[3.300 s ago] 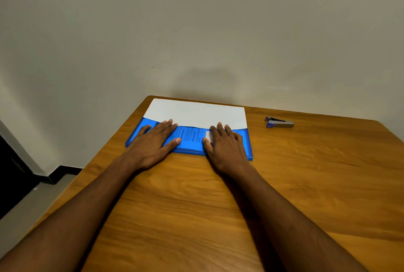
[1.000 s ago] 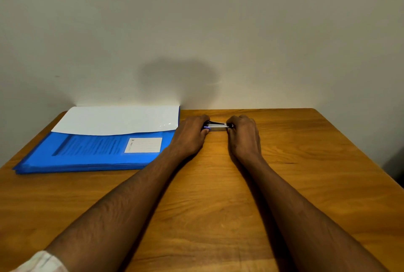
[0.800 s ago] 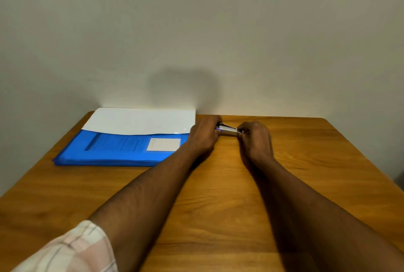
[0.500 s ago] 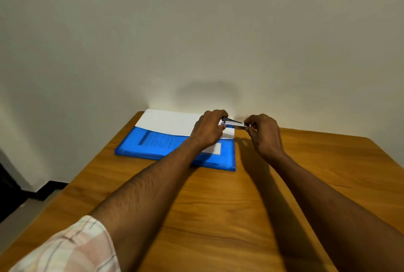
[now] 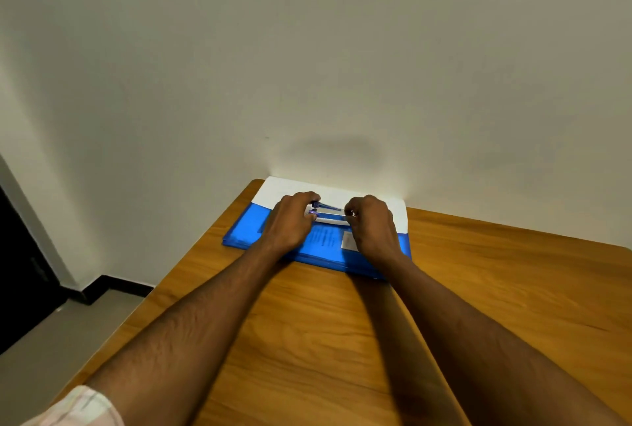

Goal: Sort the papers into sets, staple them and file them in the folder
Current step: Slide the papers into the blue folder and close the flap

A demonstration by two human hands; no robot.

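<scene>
A blue folder (image 5: 249, 232) lies at the table's far left corner against the wall, with white papers (image 5: 277, 191) sticking out of its far edge. Over the folder my two hands hold a small silver and purple stapler (image 5: 327, 213) between them. My left hand (image 5: 290, 223) grips its left end and my right hand (image 5: 371, 225) grips its right end. The stapler's top arm is lifted a little from its base. A white label (image 5: 348, 241) on the folder shows beside my right wrist.
The wooden table (image 5: 478, 306) stretches to the right and towards me. A plain wall (image 5: 342, 66) rises right behind the folder. The table's left edge drops to a grey floor (image 5: 51, 340) with a dark skirting.
Both hands lifted the stapler from the table on the right and carried it left, over the folder. The hands rested flat on the folder at first.
</scene>
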